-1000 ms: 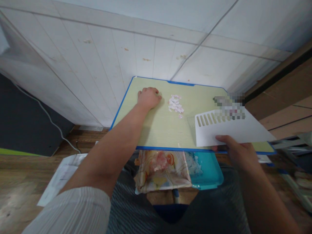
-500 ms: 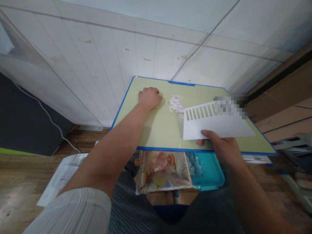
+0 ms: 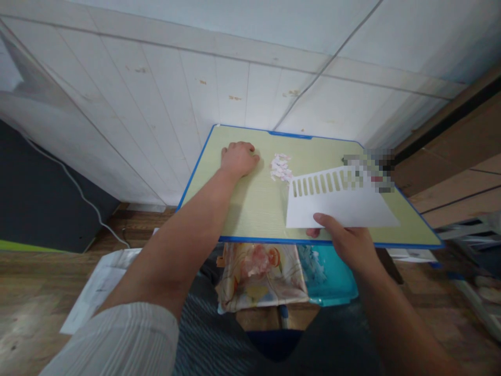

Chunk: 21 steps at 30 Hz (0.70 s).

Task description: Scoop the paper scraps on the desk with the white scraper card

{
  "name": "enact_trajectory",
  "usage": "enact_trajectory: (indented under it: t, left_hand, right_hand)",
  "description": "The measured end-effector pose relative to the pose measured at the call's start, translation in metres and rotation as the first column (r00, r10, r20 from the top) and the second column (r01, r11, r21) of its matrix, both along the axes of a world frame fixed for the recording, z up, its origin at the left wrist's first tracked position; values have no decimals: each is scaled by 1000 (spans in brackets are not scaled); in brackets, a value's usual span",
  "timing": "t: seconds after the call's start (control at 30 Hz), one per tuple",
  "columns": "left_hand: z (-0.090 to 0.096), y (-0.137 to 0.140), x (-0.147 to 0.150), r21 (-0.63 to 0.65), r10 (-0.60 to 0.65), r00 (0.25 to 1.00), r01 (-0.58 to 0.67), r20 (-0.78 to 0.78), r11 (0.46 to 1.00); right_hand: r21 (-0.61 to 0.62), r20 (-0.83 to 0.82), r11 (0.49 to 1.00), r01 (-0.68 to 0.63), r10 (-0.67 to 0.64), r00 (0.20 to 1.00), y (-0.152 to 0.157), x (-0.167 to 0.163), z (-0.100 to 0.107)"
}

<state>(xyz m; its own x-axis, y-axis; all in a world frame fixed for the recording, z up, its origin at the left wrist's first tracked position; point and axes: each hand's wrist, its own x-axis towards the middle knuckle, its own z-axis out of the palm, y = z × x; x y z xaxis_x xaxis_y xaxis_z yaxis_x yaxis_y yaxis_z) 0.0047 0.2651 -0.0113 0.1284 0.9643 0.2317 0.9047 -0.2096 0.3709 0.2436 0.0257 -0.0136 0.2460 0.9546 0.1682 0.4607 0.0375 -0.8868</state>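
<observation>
My left hand (image 3: 238, 158) rests on the far left part of a pale yellow-green board (image 3: 250, 209) with a blue edge. Its fingers are loosely bent and apart, and nothing shows in them. Pinched between the thumb and fingers of my right hand (image 3: 344, 237) is a white sheet with a row of cut-out slots (image 3: 336, 209). The sheet is above the right half of the board, slots toward the wall. Beyond its left corner lies a small heap of pale pinkish-white scraps (image 3: 281, 167), between my two hands.
Below the board's near edge sit a fruit-patterned cloth-like tray (image 3: 274, 292) with pink pieces and a turquoise tray (image 3: 344, 287) holding white bits. A white panelled wall (image 3: 227, 78) with a cable rises behind the board. Papers (image 3: 94, 287) lie on the wooden floor at left.
My right hand has moved a little left and nearer to me with the slotted sheet, which tilts slightly differently. My left hand stays in place.
</observation>
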Motion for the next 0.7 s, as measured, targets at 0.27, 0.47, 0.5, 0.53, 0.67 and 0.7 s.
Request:
enact_trajectory:
  t: [0.27,0.47,0.5,0.53,0.67,0.7]
  left_hand:
    - [-1,1,1,10,-4,1000,4,-6,1000]
    - [-3,1,1,28,-7,1000,7,9,1000]
    - [-3,1,1,28,-7,1000,7,10,1000]
    - [-3,1,1,28,-8,1000,8,11,1000]
    - [-6,3,1,31,-9,1000,9,19,999]
    - [-6,4,0,33,-10,1000,10,22,999]
  right_hand:
    - [25,45,998,60,-61,997,-17,0,3]
    - [50,58,998,43,-45,997,-17,-4,2]
    - [48,55,998,41,-44,998,-17,-5,2]
    - [43,45,998,41,-43,998,-18,-6,3]
    - [7,-3,999,50,-50,999,-26,-10,3]
    - [3,-8,999,45,-45,999,-26,-11,2]
